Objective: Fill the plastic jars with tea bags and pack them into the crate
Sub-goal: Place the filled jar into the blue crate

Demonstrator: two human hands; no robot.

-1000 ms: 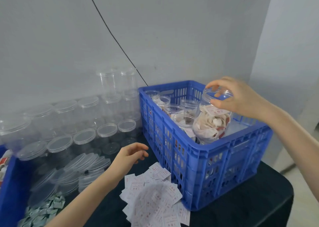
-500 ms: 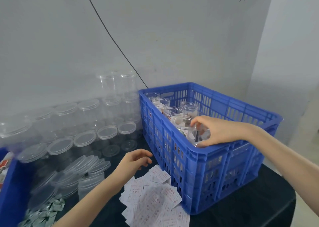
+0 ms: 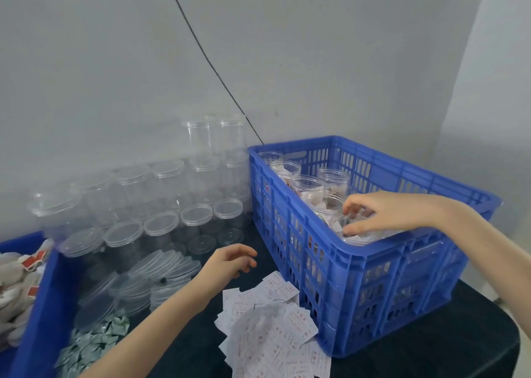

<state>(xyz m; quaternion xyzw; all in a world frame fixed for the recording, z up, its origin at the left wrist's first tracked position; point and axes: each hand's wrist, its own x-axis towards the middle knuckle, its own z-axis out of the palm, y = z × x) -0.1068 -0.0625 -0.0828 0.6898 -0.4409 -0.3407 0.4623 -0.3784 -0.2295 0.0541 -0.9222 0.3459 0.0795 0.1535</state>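
Right hand (image 3: 385, 215) was down inside the blue crate (image 3: 359, 265), fingers curled round the mouth of a clear plastic jar (image 3: 349, 228) at the near wall. That jar stood upright, long axis vertical, open mouth up, white tea bags showing through its smooth, see-through side. More round open jars (image 3: 310, 188) stood upright behind it toward the far left corner, packed close; the crate's right half lay open. Its walls were rigid, slotted plastic with a thick flat rim. Left hand (image 3: 230, 262) hovered over the dark surface (image 3: 431, 349) just left of the crate, fingers loosely curled, holding nothing. Flat paper slips (image 3: 273, 328) lay scattered beneath and beside it, touching the crate's base. Clear empty jars (image 3: 161, 199) and thin round lids (image 3: 161, 268) crowded the wall side, with a second blue bin (image 3: 34, 305) of tea bags at far left.
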